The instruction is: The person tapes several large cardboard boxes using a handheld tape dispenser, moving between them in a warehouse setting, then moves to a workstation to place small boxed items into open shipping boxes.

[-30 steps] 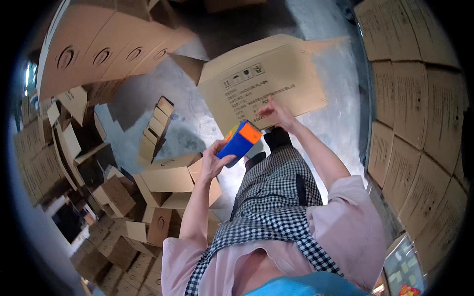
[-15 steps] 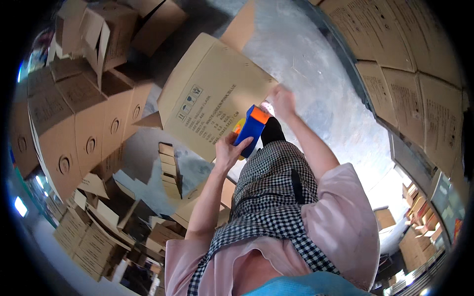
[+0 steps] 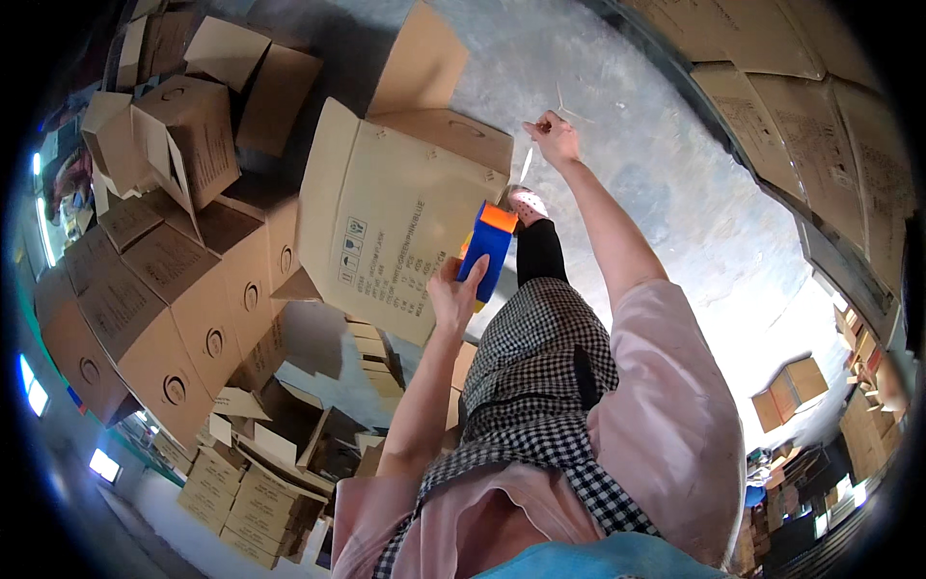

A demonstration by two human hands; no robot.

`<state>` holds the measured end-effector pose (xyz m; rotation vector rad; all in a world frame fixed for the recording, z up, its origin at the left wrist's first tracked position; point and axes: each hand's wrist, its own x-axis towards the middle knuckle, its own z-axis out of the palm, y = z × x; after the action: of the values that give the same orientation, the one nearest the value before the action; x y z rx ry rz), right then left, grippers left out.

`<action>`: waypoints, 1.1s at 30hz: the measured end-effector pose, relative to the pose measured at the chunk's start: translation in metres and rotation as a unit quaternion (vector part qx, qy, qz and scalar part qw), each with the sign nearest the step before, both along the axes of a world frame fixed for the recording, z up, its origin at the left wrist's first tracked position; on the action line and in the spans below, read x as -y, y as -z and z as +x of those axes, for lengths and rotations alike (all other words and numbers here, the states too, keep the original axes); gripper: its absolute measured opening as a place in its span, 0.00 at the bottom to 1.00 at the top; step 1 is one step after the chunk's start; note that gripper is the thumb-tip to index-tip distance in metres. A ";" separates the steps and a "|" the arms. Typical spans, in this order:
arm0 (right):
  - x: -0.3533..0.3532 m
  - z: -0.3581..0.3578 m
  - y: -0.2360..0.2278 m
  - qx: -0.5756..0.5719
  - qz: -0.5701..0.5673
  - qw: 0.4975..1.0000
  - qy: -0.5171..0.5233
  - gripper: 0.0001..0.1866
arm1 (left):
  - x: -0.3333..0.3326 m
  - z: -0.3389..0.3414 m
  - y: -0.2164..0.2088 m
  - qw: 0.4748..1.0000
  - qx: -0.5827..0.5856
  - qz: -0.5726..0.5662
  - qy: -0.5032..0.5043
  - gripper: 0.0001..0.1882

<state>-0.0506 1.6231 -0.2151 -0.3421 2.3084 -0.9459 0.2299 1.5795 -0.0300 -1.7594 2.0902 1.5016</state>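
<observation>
A blue, boxy hand tool with an orange upper end [image 3: 492, 253] is gripped in the left hand [image 3: 461, 292]. Its near side is pressed by the thumb, while the other fingers are wrapped around its left side and partly hidden; a little yellow is shown at its edge. The tool is held roughly upright, in front of the right-hand part of a large, light-brown cardboard carton [image 3: 386, 193]; whether the two are touching cannot be told.

The right hand [image 3: 557, 140] is raised above the grey concrete floor [image 3: 627, 125], beyond the tool and to its right, well apart from it. Its fingers are bent and drawn in toward the thumb; whether the tips are pressed together or anything is pinched cannot be told. A narrow, bright white streak [image 3: 527, 166] is seen just below and to the left of this hand.

The carton's broad face is marked with dark lettering and boxed symbols, and a plain brown cardboard flap [image 3: 420, 58] is spread outward from its far side. A pale pink, dotted shoe [image 3: 527, 204] is placed beside the carton's right edge. To the left, brown cardboard boxes with dark oval marks [image 3: 207, 328] are stacked in a row.
</observation>
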 end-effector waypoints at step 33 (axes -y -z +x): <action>-0.014 0.058 0.050 0.169 0.235 0.943 -0.164 0.33 | 0.021 -0.011 -0.012 0.996 0.062 -0.018 0.069 0.22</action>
<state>0.0070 1.6374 -0.2656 -0.3166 1.9941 -0.2484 0.2189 1.5589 -0.0181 -1.6360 2.1405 1.2948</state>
